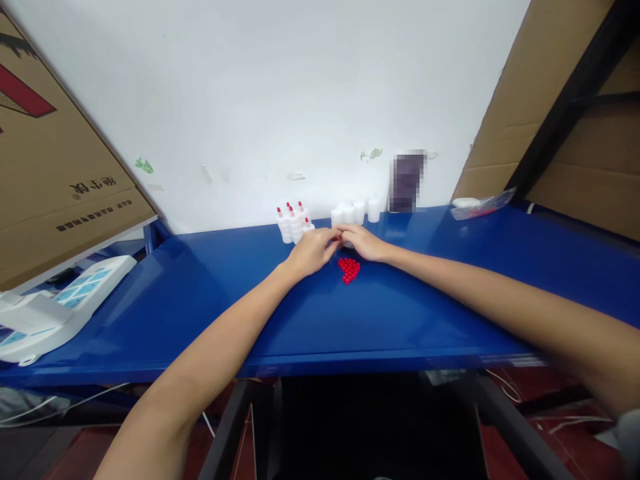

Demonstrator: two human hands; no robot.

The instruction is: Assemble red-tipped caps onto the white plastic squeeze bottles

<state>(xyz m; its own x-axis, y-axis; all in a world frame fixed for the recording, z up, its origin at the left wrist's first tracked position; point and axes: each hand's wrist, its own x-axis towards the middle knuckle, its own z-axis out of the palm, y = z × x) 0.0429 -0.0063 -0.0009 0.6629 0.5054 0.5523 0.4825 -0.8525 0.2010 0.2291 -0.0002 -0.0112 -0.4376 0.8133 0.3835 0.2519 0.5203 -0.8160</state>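
Head view: left hand (313, 252) and right hand (364, 241) together at far middle of glossy blue table (425, 313), grip hidden. Heap of tiny red plastic caps (349, 269) just beside them: likely light, rolling, pinch by sides. Behind, small white red-tipped plastic bottles (294, 223) and uncapped white bottles (356, 213); contents unclear.

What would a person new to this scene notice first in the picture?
First, the glossy blue table across the middle, where the left hand and the right hand meet fingertip to fingertip near the far edge. Just below them in the picture lies a small heap of bright red plastic caps. Behind them, by the white wall, stand small white bottles with red tips, and plain white bottles to their right.
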